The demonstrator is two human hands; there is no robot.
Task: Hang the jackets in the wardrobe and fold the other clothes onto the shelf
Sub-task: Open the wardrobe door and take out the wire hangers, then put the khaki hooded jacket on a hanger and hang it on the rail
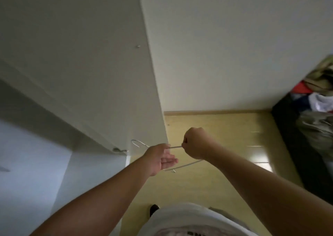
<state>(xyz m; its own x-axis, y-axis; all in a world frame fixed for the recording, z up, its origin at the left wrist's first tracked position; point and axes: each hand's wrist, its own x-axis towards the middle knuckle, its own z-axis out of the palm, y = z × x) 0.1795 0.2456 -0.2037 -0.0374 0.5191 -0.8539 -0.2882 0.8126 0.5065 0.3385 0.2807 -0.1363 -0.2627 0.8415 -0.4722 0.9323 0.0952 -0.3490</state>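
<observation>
Your right hand (pixel 196 143) is fisted tight round the hanger (pixel 175 147) just right of the wardrobe (pixel 108 91), likely readying it for hanging. Your left hand (pixel 160 158) steadies its neck; pinching or loose, can't tell.

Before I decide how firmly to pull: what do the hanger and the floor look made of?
Hanger: thin wire, likely metal, with a pale, possibly coated finish. It is slim, round in section and bent into a hook. Floor: glossy yellow, perhaps vinyl or laminate. It shows bright reflections and faint seams.
</observation>
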